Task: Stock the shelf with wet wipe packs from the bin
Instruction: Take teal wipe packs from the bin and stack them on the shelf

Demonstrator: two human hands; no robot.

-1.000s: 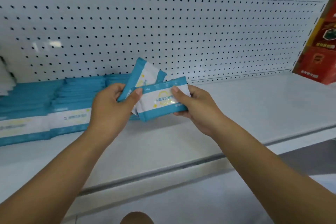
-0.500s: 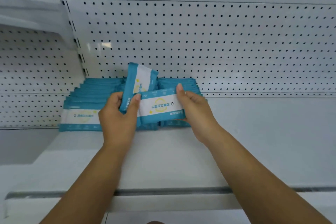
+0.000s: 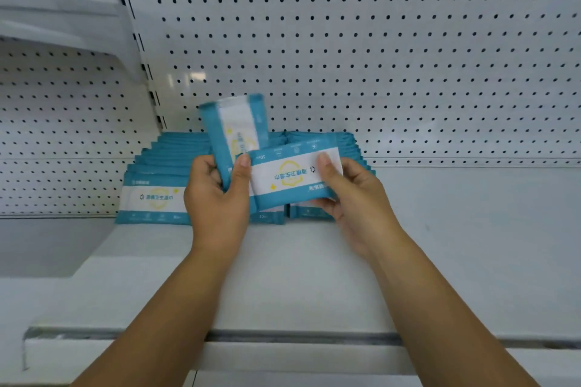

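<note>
A white slotted upright (image 3: 140,53) slants down from the top edge; right of it spreads a white pegboard panel (image 3: 377,72) (a pale glare sits on it close to the upright); left of the upright, a second pegboard panel (image 3: 63,135) lies under an overhanging white ledge (image 3: 56,22).

"10" on the held pack (image 3: 292,179) and stacked packs (image 3: 154,198); Chinese lettering too blurred.

- The left hand (image 3: 217,198) grips an upright, blurred teal-and-white wet wipe pack (image 3: 234,132).
- The right hand (image 3: 352,195) pinches a flat teal-and-white pack (image 3: 292,179), its print upside down.
- Behind them, rows of teal packs (image 3: 157,192) rest on the white metal shelf (image 3: 298,276) against the white pegboard panel (image 3: 377,56).
</note>
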